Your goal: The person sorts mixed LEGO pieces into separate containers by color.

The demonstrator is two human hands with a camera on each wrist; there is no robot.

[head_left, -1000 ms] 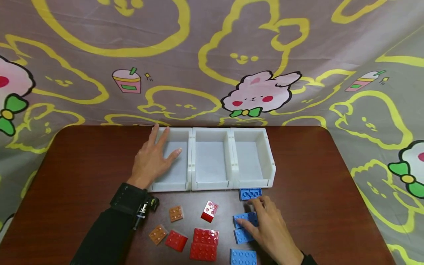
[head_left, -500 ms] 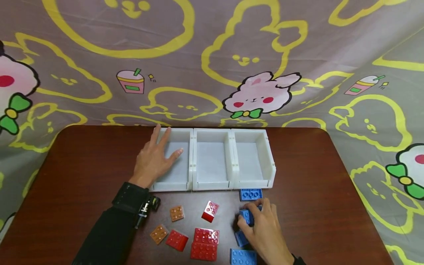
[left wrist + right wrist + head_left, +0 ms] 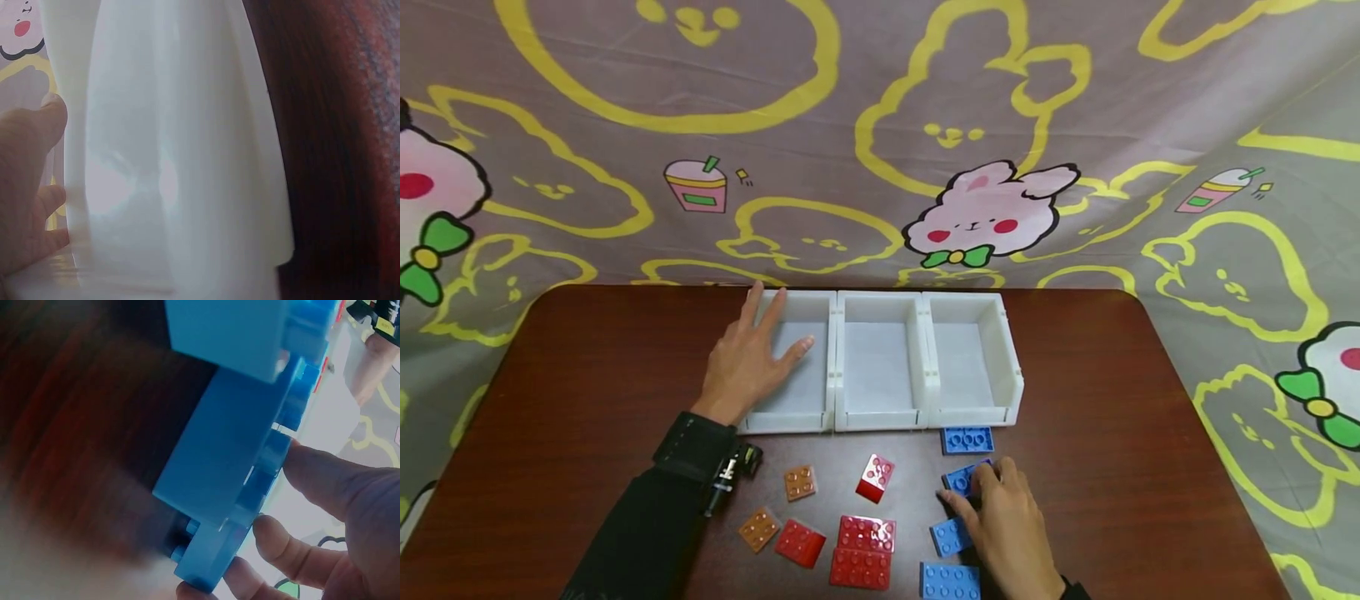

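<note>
Here, lines by item:
Right hand: right hand [image 3: 1009, 525] low on the worktop [image 3: 580, 367], fingers curled round a blue brick [image 3: 962, 481], thumb on its near-left edge, fingertips over its far-right end.
Held brick: the blue brick sits in front of the right bin, just behind another blue brick, between it and the flat blue plate; whether it is lifted off the worktop cannot be told from the head view.
Right wrist view: blue brick [image 3: 231, 462] seen from the side, studs toward the fingers [image 3: 331, 481]; more blue plastic close above and below it, blurred.
Left hand: left hand [image 3: 747, 358] flat, fingers straight and spread, lying over the left wall of the left bin [image 3: 793, 358], thumb tip inside the bin, holding nothing.
Left wrist view: white bin wall [image 3: 175, 150] fills the frame, thumb [image 3: 28, 162] against it, dark worktop at right.
Bins: three white open bins in a row at the far middle of the worktop, touching side by side; middle bin [image 3: 876, 362], right bin [image 3: 973, 358].
Other blue: flat blue plate [image 3: 967, 439] just in front of the right bin; blue brick [image 3: 949, 537] by the right hand's thumb side; wide blue brick [image 3: 950, 582] at the near edge.
Red: three red bricks [image 3: 865, 554] grouped near the front, a tilted red-and-white brick [image 3: 874, 477] behind them.
Orange: two small orange bricks [image 3: 799, 482] near the left sleeve.
Backdrop: cartoon-print cloth [image 3: 880, 133] behind the worktop.
</note>
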